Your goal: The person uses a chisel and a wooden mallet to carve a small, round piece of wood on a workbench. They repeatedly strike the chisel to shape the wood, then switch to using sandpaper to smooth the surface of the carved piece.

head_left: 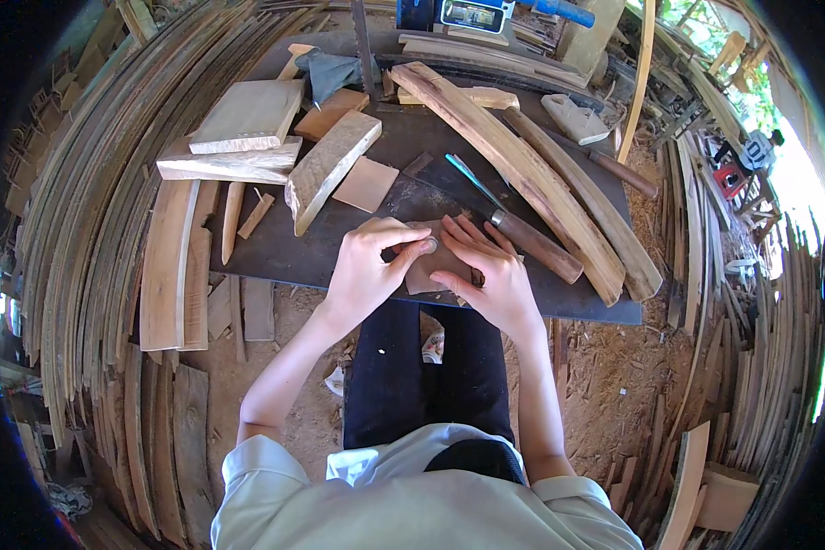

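Observation:
My left hand (372,266) has thumb and forefinger pinched together around something small and roundish that I cannot make out. Under both hands lies a brown, flat piece of wood (423,276), partly hidden, at the near edge of the dark table (321,258). My right hand (488,275) rests on that wood with its fingers stretched out and apart. Just right of it is a hand tool with a thick wooden handle (543,247) and a metal collar. A slim turquoise tool (472,179) lies beyond the fingers. Farther left sits a square wooden piece (367,183).
Two long curved wooden beams (513,165) (596,211) lie across the table's right side. Thick wood blocks (247,115) (333,172) stand at left, and another wooden-handled tool (625,174) at right. Stacked planks (110,211) line the left; a blue machine (472,16) stands behind.

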Demonstrator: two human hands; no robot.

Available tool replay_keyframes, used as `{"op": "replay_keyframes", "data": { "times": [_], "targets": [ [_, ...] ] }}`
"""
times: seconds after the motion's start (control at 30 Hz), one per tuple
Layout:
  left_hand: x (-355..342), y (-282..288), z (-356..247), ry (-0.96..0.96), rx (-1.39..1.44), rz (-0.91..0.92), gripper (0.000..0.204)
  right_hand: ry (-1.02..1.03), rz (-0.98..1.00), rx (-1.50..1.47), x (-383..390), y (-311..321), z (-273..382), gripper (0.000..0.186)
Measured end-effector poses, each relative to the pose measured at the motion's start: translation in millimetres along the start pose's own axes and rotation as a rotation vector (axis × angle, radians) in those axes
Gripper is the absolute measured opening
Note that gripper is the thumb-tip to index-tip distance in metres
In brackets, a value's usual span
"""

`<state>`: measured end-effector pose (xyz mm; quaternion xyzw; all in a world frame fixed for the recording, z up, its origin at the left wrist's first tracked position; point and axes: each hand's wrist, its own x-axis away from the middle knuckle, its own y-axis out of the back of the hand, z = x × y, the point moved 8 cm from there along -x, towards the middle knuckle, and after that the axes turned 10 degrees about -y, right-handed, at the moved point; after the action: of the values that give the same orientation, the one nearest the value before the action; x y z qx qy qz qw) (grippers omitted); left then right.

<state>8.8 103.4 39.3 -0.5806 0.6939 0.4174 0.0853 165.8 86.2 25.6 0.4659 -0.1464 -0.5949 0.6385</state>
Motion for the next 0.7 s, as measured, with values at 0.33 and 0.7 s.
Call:
{"op": "replay_keyframes", "data": {
  "times": [0.33, 0.7],
  "targets": [
    [12, -17, -31, -0.238, -0.271, 0.125, 0.019, 0.008, 0.003, -0.020, 1, -1, -1, 0.050],
    [12, -8, -30, -0.287, -0.211, 0.082, 0.020, -0.006, 0.036, -0.046, 1, -1, -1, 0.054]
  ]
}}
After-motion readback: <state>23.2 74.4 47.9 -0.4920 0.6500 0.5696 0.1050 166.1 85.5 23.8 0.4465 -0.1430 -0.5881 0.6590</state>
